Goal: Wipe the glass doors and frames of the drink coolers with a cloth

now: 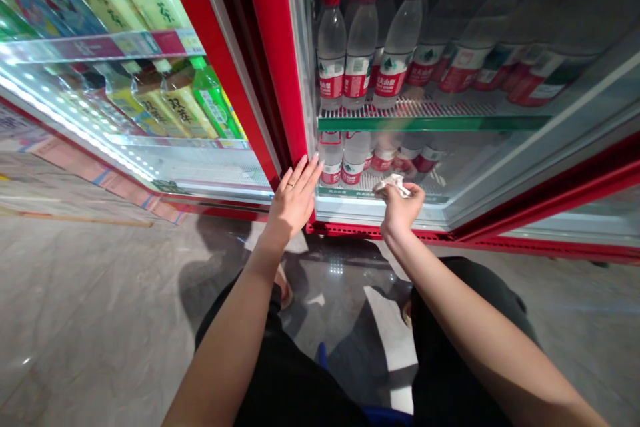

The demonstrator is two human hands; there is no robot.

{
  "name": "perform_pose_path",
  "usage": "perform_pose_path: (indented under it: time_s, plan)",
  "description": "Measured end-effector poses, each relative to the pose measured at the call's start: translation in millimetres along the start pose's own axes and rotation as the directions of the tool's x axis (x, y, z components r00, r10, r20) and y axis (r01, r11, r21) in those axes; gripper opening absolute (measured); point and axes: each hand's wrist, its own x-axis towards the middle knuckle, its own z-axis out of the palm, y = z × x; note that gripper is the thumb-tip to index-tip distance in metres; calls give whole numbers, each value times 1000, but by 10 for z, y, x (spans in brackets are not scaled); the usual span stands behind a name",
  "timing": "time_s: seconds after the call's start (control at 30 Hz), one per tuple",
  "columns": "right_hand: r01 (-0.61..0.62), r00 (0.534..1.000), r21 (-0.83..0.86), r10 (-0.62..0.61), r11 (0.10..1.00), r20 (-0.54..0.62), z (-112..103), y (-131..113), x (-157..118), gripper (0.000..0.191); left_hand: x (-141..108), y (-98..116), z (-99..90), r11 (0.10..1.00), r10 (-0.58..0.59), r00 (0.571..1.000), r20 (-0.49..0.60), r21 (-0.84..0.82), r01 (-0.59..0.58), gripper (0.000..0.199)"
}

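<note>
My left hand (296, 199) lies flat on the red door frame (285, 100) of a drinks fridge, fingers stretched out, a ring on one of them. In my right hand (401, 208) is a crumpled white tissue (393, 185), pinched against the lower part of the glass door (425, 203). Behind the glass stand water bottles (356, 57) with red caps and red-and-white labels, on two shelves. The green-edged shelf (430, 123) runs between the two rows.
To the left, another fridge holds several bottled drinks (175, 97) on lit shelves. My knees in black trousers (465, 293) are spread before the fridge. White paper pieces (393, 330) lie on the grey floor (115, 320), with part of a blue object (385, 415) beneath me.
</note>
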Motion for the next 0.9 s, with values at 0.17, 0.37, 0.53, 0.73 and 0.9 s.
perform_pose_path:
  time_s: [0.17,0.37,0.53,0.73,0.9]
  plan:
    - [520,845,-251,-448,817,291,-48,176,-175,44,0,-24,-69,999,-33,999,11,-2,33,81]
    - [817,488,-235,-416,526,768,-112,288,137,23,-42,-76,-191,997,-71,997,-34,-2,71,82]
    - [925,189,-30,-391,378,901,101,254,207,17,-98,-112,-261,994,-104,993,-59,8,105,78]
    - [835,-547,515,-198,-192,813,703,235,-113,36,-146,-168,-260,992,-121,991,-64,11,122,83]
    - [688,-692,602,-118,-405,712,639,155,9,30,-166,-200,-270,991,-130,989,-68,10,131,83]
